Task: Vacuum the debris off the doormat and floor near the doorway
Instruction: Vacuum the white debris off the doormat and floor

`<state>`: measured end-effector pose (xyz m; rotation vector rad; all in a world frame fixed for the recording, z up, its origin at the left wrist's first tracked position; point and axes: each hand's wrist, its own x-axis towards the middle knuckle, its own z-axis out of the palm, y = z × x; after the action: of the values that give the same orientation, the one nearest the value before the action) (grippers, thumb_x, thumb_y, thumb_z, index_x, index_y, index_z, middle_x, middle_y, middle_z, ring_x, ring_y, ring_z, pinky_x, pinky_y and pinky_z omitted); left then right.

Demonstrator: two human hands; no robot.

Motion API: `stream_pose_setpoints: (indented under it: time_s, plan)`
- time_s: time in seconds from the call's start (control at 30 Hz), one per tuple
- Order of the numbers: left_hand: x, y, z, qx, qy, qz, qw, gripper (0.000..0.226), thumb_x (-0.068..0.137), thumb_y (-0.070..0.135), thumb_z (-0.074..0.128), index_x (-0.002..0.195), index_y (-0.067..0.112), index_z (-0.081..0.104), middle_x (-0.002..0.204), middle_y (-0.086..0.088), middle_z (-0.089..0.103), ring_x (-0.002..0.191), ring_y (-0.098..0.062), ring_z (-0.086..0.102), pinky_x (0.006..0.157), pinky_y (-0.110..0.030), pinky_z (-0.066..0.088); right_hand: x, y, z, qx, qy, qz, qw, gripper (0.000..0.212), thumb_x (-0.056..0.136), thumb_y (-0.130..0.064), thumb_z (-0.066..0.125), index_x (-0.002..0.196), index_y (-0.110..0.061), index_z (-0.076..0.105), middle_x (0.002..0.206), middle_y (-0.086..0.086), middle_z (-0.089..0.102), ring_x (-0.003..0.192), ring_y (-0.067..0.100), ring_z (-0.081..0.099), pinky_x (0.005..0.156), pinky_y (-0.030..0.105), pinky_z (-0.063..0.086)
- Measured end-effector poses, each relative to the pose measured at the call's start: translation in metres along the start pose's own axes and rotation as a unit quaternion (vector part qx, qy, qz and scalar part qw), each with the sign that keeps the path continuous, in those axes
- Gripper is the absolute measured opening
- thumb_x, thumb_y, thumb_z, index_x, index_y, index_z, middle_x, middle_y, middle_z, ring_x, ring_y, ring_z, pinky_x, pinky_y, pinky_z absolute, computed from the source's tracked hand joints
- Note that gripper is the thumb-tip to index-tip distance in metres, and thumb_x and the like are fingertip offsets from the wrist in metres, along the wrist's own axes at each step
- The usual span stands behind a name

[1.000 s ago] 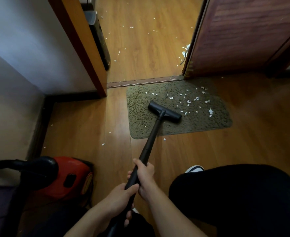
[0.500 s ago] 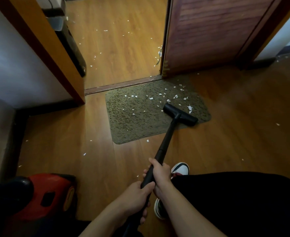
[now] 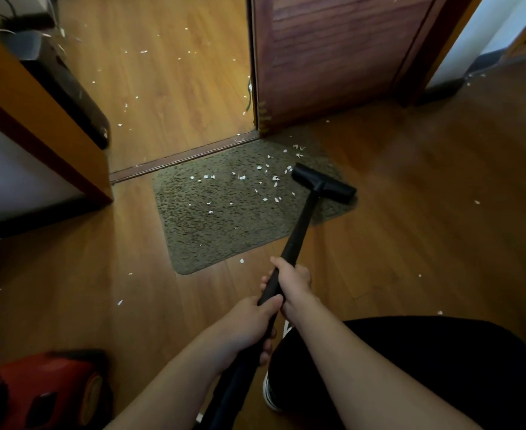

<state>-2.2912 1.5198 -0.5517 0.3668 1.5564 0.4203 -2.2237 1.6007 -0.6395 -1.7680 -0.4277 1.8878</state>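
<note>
While the nozzle (image 3: 323,183) sits on the doormat (image 3: 218,231), left hand (image 3: 246,324) and right hand (image 3: 292,285) fisted round the wand (image 3: 299,231).

And the floor head (image 3: 323,183) has swept across. A second ago it sat in the middle of the doormat (image 3: 212,234), and now it is at the mat's right end, its outer tip level with the right edge. The wand (image 3: 299,231) has swung with it and now crosses the mat's near right corner. The white paper scraps (image 3: 267,181) that lay to the right of the head now lie to its left. The right hand (image 3: 292,283) and left hand (image 3: 249,324) have come forward, closer to the mat's near edge. The red vacuum canister (image 3: 47,389) has dropped farther behind the mat, into the lower-left corner of the view.
</note>
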Motion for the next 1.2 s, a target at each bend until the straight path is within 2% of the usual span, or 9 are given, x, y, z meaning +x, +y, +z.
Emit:
stream_pose_setpoints:
  time_s: [0.23,0.37,0.5,0.6,0.7,0.8,0.93,1.07,1.2]
  plan:
    - [0.022,0.021,0.002,0.000,0.006,-0.011,1.000,0.030,0.103,0.040,0.048,0.106,0.011,0.053,0.067,-0.007,0.049,0.039,-0.014,0.044,0.041,-0.020,0.039,0.021,-0.021,0.002,0.014,0.009,-0.003,1.000,0.017,0.094,-0.012,0.068,0.102,0.000,0.058,0.041,0.003,0.056,0.036,0.018,0.058,0.042,0.026,0.049]
    - [0.014,0.017,-0.001,0.004,0.007,-0.015,1.000,0.034,0.102,0.040,0.049,0.112,0.008,0.053,0.067,-0.006,0.048,0.040,-0.013,0.043,0.039,-0.020,0.039,0.017,-0.015,0.005,0.018,0.003,0.008,1.000,0.022,0.095,-0.012,0.067,0.110,0.001,0.060,0.043,0.003,0.058,0.038,0.018,0.060,0.044,0.028,0.052]
    - [-0.002,0.001,-0.008,0.001,0.006,-0.019,1.000,0.034,0.102,0.039,0.049,0.116,0.009,0.054,0.067,-0.006,0.049,0.042,-0.013,0.044,0.040,-0.021,0.039,0.000,-0.001,0.009,0.018,-0.005,0.019,1.000,0.024,0.095,-0.013,0.068,0.112,0.001,0.061,0.058,0.007,0.061,0.042,0.017,0.062,0.046,0.028,0.053]
    - [-0.019,-0.014,-0.017,-0.007,0.002,-0.026,1.000,0.031,0.102,0.039,0.049,0.116,0.012,0.054,0.064,-0.004,0.050,0.041,-0.011,0.044,0.039,-0.022,0.039,-0.018,0.016,0.013,0.004,-0.016,0.026,1.000,0.029,0.096,-0.014,0.067,0.119,0.001,0.059,0.044,0.001,0.060,0.040,0.016,0.062,0.045,0.027,0.053]
    - [-0.033,-0.029,-0.025,-0.024,0.007,-0.043,0.999,0.030,0.103,0.039,0.049,0.117,0.013,0.054,0.063,-0.004,0.049,0.041,-0.011,0.043,0.038,-0.022,0.039,-0.036,0.031,0.022,-0.007,-0.022,0.029,0.999,0.027,0.097,-0.013,0.064,0.117,0.002,0.056,0.038,-0.001,0.057,0.038,0.017,0.061,0.046,0.030,0.053]
    - [-0.047,-0.043,-0.031,-0.035,0.010,-0.050,0.998,0.030,0.103,0.038,0.049,0.118,0.013,0.053,0.062,-0.005,0.048,0.040,-0.013,0.042,0.039,-0.021,0.038,-0.054,0.043,0.028,-0.015,-0.027,0.032,0.999,0.023,0.096,-0.013,0.065,0.114,0.000,0.056,0.040,0.000,0.058,0.040,0.018,0.061,0.048,0.031,0.054]
    - [-0.060,-0.060,-0.036,-0.031,0.014,-0.063,0.997,0.030,0.103,0.037,0.048,0.118,0.012,0.051,0.063,-0.006,0.049,0.040,-0.014,0.043,0.040,-0.021,0.039,-0.071,0.061,0.029,-0.015,-0.031,0.040,0.999,0.020,0.097,-0.014,0.066,0.111,-0.004,0.056,0.057,0.007,0.062,0.044,0.019,0.063,0.050,0.030,0.054]
    - [-0.068,-0.066,-0.033,-0.030,0.004,-0.078,0.997,0.031,0.103,0.039,0.048,0.119,0.012,0.050,0.064,-0.006,0.050,0.042,-0.014,0.042,0.040,-0.022,0.040,-0.078,0.068,0.023,-0.015,-0.032,0.037,0.999,0.017,0.096,-0.014,0.067,0.104,-0.004,0.057,0.041,0.000,0.059,0.043,0.020,0.063,0.053,0.034,0.056]
    - [-0.061,-0.061,-0.023,-0.030,0.006,-0.066,0.997,0.032,0.103,0.039,0.048,0.119,0.012,0.052,0.064,-0.005,0.049,0.041,-0.013,0.042,0.040,-0.022,0.039,-0.070,0.062,0.015,-0.023,-0.027,0.026,0.999,0.017,0.096,-0.016,0.067,0.104,-0.004,0.057,0.039,-0.001,0.059,0.044,0.020,0.063,0.055,0.035,0.057]
